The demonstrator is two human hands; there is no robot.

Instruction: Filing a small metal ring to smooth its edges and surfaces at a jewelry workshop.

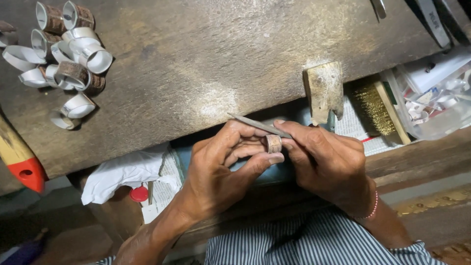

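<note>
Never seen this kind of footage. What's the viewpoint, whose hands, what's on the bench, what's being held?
There is one picture, taken by a camera worn on a person's head and looking down at their own two bare hands. No machine is involved. The left hand pinches a small ring-shaped band between thumb and fingers. The right hand also touches the band and holds a thin metal file that lies across the fingers. The hands work at the edge of a worn wooden bench, beside a wooden peg that juts out from it. At the bench's far left lies a pile of similar silver bands. Below the edge are a brass wire brush, a white cloth and a clear plastic bag of small parts.
</note>
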